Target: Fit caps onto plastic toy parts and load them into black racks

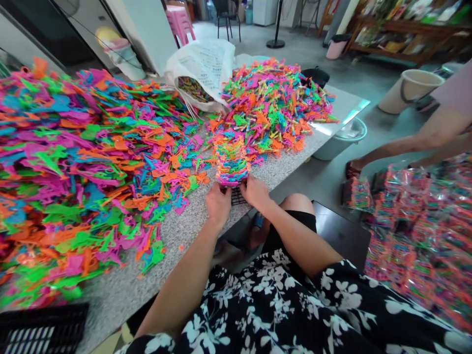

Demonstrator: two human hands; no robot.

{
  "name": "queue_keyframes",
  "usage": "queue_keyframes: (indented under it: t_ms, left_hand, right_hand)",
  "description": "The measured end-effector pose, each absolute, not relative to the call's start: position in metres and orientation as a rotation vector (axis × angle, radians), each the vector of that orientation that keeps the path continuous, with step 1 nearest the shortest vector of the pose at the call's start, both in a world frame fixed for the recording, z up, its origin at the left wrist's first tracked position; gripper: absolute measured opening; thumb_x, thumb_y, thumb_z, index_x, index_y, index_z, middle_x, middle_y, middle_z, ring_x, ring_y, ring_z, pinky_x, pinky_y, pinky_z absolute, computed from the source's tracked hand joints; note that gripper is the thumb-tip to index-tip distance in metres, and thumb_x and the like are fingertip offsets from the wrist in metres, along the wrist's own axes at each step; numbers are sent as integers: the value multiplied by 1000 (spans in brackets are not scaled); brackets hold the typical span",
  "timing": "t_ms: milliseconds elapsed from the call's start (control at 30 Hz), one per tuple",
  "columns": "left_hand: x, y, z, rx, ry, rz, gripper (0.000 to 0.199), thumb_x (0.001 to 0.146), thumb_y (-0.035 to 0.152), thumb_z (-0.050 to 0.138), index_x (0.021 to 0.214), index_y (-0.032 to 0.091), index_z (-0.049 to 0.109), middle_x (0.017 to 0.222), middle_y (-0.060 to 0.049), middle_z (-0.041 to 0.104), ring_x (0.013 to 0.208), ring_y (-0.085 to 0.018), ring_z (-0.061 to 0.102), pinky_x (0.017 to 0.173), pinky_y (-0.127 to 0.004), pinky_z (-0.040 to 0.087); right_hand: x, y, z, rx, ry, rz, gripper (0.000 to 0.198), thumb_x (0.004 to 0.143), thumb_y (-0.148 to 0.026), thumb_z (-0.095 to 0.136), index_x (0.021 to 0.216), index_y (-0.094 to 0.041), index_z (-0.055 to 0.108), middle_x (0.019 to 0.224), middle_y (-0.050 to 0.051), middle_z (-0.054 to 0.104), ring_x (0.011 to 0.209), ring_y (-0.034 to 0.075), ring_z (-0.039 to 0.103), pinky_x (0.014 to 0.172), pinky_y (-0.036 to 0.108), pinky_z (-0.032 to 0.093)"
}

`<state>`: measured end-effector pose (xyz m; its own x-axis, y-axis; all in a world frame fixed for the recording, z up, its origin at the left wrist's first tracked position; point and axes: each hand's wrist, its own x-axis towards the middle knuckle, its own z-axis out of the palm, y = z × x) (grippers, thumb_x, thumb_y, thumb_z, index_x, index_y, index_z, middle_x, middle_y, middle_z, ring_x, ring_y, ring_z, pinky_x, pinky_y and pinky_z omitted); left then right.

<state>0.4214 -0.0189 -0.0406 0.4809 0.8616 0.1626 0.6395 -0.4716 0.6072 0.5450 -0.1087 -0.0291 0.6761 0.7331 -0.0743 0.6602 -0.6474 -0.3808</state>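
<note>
Table, speckled grey [171, 236]: runs beneath the fingers and extends away on both sides.

Heap of flat plastic pieces [92, 162], orange, green, blue and magenta: left of the fingers, spilling to just beside the left ones.

Wrapped packs [416, 226], many, in clear film, with multicoloured contents: on the floor, well to the right of the fingers.

Second heap [275, 105], same colours, with small shiny parts mixed in: beyond the fingers and slightly right.

White sack [212, 61], printed, lying on its side: beyond the fingers, between the two heaps, its mouth showing more coloured bits.

Beige bucket [400, 96]: on the floor, far right beyond the fingers, near another person's bare limbs [398, 142].

Black slotted basket [44, 332], partly in view: nearer the wearer than the fingers, far left.

Stack of coloured pieces [232, 160], layered in a neat column: directly ahead of the fingertips, its near end between them.

Left hand [218, 201]: fingers bent, clamped on the stack's near left corner.

Right hand [255, 191]: fingers likewise clamped on the near right corner.

Black grid [238, 196]: between the hands, partly hidden.

Orange scrap [181, 248]: loose, nearer the wearer than the left fingers.
</note>
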Motion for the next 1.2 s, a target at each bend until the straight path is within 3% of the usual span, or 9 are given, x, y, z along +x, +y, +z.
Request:
queue_keyframes:
  t_ms: [467,667,767,833,900,1033,1200]
  left_hand:
    - [425,-18,-32,2408,1330,436,30,99,39,57,116,16,65,101,-16,77,96,-32,74,87,-40,53]
    - [407,-6,-40,2469,1091,404,24,96,40,64,107,18,67,97,-12,77,93,-29,74,83,-37,53]
    - [402,-8,-43,2482,1073,418,25,96,42,64,107,20,68,93,-11,76,91,-29,74,82,-37,53]
    - [400,-12,-42,2507,1107,418,27,97,42,62,109,19,68,95,-12,76,92,-29,74,82,-36,53]
    - [396,-16,-38,2529,1171,395,30,98,43,60,113,18,69,97,-13,77,92,-30,74,80,-36,52]
    - [385,-15,-32,2527,1363,326,34,99,46,56,114,19,69,97,-14,77,89,-33,74,73,-37,49]
    - [376,-10,-32,2527,1403,323,34,98,47,56,113,19,68,98,-14,78,89,-33,75,69,-36,47]
  right_hand:
    - [543,-109,-31,-2578,-1111,270,38,108,-36,44,130,-10,60,115,19,76,101,30,75,88,37,56]
    - [622,-107,-12,-2466,-1214,486,27,102,-26,52,113,-18,75,112,12,80,107,26,74,89,30,54]
    - [657,-89,-2,-2577,-900,382,46,110,-43,39,111,-15,77,112,17,79,107,28,75,90,33,55]
    - [667,-73,1,-2615,-761,325,61,109,-61,38,118,-12,74,114,21,78,110,31,74,92,36,55]
    - [671,-60,2,-2649,-646,212,70,106,-68,43,135,-8,64,120,25,75,115,34,73,96,40,54]
    - [670,-54,-1,-2660,-673,159,76,104,-65,52,152,-7,43,124,26,74,118,35,72,98,42,54]
    - [662,-70,-7,-2651,-1087,235,57,104,-54,58,144,-14,48,124,20,74,117,31,72,95,38,54]
